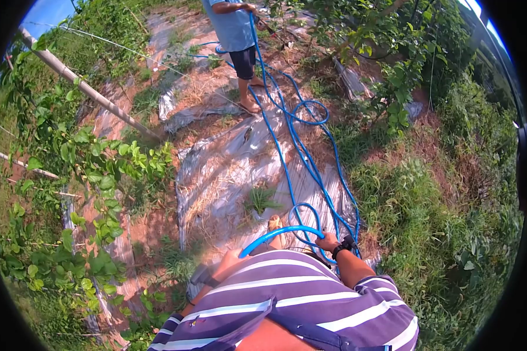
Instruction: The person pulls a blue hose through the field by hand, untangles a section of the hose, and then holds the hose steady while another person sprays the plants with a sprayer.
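Observation:
A bright blue hose (281, 232) arches in front of my body between my two hands. My right hand (329, 241) is closed around it, with a dark band on the wrist. At the other end of the arch, my left hand (231, 261) grips the hose too; it is slightly blurred and its fingers are partly hidden. From my right side, several loose blue lengths (312, 167) run forward over the ground, with a small loop close to my right hand and another farther off. They lead toward another person, who holds part of the hose.
The other person (231, 29) stands ahead in a light blue shirt and dark shorts. Grey plastic sheeting (216, 169) with dry straw covers the ground. A slanted pole (88, 88) and leafy vines (99, 158) line the left; weeds (404, 205) and bushes fill the right.

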The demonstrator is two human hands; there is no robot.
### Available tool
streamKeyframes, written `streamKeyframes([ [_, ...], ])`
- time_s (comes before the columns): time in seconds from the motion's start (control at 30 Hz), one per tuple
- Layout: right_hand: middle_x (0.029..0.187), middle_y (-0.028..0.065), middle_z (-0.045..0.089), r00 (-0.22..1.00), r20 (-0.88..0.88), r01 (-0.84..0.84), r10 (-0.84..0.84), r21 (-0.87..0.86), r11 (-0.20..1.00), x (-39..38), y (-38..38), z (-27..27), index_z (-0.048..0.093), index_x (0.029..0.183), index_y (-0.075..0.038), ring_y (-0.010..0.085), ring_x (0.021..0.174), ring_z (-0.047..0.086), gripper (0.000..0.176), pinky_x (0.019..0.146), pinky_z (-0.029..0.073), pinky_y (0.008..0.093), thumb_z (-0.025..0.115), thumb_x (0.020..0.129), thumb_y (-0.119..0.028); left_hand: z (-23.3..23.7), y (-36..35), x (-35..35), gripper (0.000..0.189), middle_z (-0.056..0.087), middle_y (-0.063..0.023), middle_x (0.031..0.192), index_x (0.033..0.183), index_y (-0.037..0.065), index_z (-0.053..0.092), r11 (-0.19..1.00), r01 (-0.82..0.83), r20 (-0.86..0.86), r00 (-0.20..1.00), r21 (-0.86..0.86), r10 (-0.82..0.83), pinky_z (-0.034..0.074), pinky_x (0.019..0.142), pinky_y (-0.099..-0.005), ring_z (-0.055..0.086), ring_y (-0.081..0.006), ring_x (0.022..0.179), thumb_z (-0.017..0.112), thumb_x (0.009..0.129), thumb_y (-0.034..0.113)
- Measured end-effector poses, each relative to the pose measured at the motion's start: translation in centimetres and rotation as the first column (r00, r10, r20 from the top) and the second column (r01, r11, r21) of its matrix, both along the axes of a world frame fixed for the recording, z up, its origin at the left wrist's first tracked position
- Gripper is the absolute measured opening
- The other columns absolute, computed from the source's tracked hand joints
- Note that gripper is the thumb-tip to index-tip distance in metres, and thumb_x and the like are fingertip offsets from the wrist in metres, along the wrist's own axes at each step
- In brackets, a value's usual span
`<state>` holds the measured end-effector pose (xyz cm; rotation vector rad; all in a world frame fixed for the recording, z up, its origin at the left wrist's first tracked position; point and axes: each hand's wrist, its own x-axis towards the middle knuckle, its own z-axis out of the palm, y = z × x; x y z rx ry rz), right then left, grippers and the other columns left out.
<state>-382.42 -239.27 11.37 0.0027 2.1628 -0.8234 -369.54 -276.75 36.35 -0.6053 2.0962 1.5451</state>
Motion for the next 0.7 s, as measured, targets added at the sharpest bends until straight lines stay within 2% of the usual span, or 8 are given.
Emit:
streamKeyframes([
  [0.03, 0.094, 0.017, 0.073, 1.0, -0.001, 0.0, 0.0, 0.001, 1.0, 0.0, 0.0, 0.0, 0.072, 0.104, -0.014, 0.033, 0.093, 0.071, 0.031, 0.084, 0.054, 0.044, 0.068, 0.083, -0.037, -0.1, 0.0, 0.0, 0.033, 0.061, 0.0012, 0.074, 0.087, 0.0, 0.068, 1.0, 0.0, -0.001, 1.0, 0.001, 0.0, 0.046, 0.06, -0.027, 0.054, -0.0061, 0.071, 0.076, 0.087, 0.032],
  [0.1, 0.08, 0.0136, 0.071, 0.998, -0.05, 0.039, -0.04, -0.021, 0.999, 0.1, 0.0, 0.0, 0.072, 0.093, -0.009, 0.0243, 0.077, 0.07, 0.028, 0.074, 0.054, 0.0393, 0.069, 0.079, -0.033, -0.1, -0.1, 0.0, 0.032, 0.06, 0.0012, 0.073, 0.086, 0.0, 0.067, 1.0, 0.003, -0.015, 1.0, -0.026, -0.003, 0.045, 0.06, -0.0269, 0.054, -0.0058, 0.071, 0.076, 0.087, 0.031],
  [0.2, 0.081, 0.0138, 0.071, 0.997, -0.049, 0.054, -0.055, -0.021, 0.998, 0.2, -0.1, -0.1, 0.072, 0.093, -0.009, 0.0245, 0.078, 0.07, 0.028, 0.075, 0.054, 0.0393, 0.068, 0.079, -0.033, 0.7, 0.2, -0.2, 0.032, 0.06, 0.0013, 0.073, 0.086, 0.0, 0.067, 0.999, 0.019, 0.058, 0.998, -0.049, -0.016, 0.045, 0.06, -0.0267, 0.054, -0.0057, 0.071, 0.076, 0.087, 0.032],
  [0.33, 0.082, 0.0153, 0.072, 0.998, -0.056, 0.04, -0.04, 0.0, 0.999, 0.4, -0.4, -0.4, 0.073, 0.094, -0.01, 0.0252, 0.079, 0.071, 0.028, 0.075, 0.054, 0.0398, 0.069, 0.078, -0.033, 1.0, 0.1, -0.2, 0.033, 0.06, 0.0012, 0.073, 0.086, 0.0, 0.067, 0.999, 0.024, 0.062, 0.998, -0.048, -0.021, 0.045, 0.06, -0.0267, 0.054, -0.0057, 0.071, 0.076, 0.087, 0.032],
  [0.4, 0.098, 0.0183, 0.073, 1.0, 0.001, -0.014, 0.014, 0.041, 0.999, 0.4, -0.4, -0.5, 0.073, 0.104, -0.015, 0.0347, 0.096, 0.07, 0.031, 0.086, 0.054, 0.0444, 0.066, 0.084, -0.037, 1.6, 0.2, -0.1, 0.033, 0.06, 0.0013, 0.073, 0.086, 0.001, 0.067, 1.0, -0.021, 0.071, 0.997, -0.009, 0.022, 0.045, 0.059, -0.0267, 0.054, -0.0058, 0.071, 0.076, 0.086, 0.033],
  [0.57, 0.099, 0.0201, 0.072, 1.0, 0.0, -0.02, 0.02, 0.049, 0.999, 0.5, -0.8, -0.5, 0.072, 0.104, -0.014, 0.0369, 0.097, 0.069, 0.033, 0.086, 0.054, 0.0464, 0.066, 0.083, -0.039, -2.5, -1.6, 1.0, 0.034, 0.06, 0.0014, 0.072, 0.084, 0.001, 0.067, 1.0, 0.011, -0.027, 1.0, -0.006, -0.011, 0.045, 0.058, -0.0272, 0.053, -0.0058, 0.07, 0.077, 0.086, 0.033],
  [0.7, 0.099, 0.0212, 0.071, 0.999, -0.015, -0.038, 0.039, 0.047, 0.998, 0.5, -1.0, -0.5, 0.072, 0.103, -0.013, 0.038, 0.097, 0.069, 0.034, 0.086, 0.054, 0.0475, 0.066, 0.082, -0.039, -2.6, -1.6, 1.3, 0.036, 0.059, 0.0006, 0.071, 0.082, 0.001, 0.066, 1.0, 0.004, -0.039, 0.999, -0.012, -0.004, 0.045, 0.058, -0.028, 0.052, -0.0062, 0.069, 0.078, 0.085, 0.035],
])
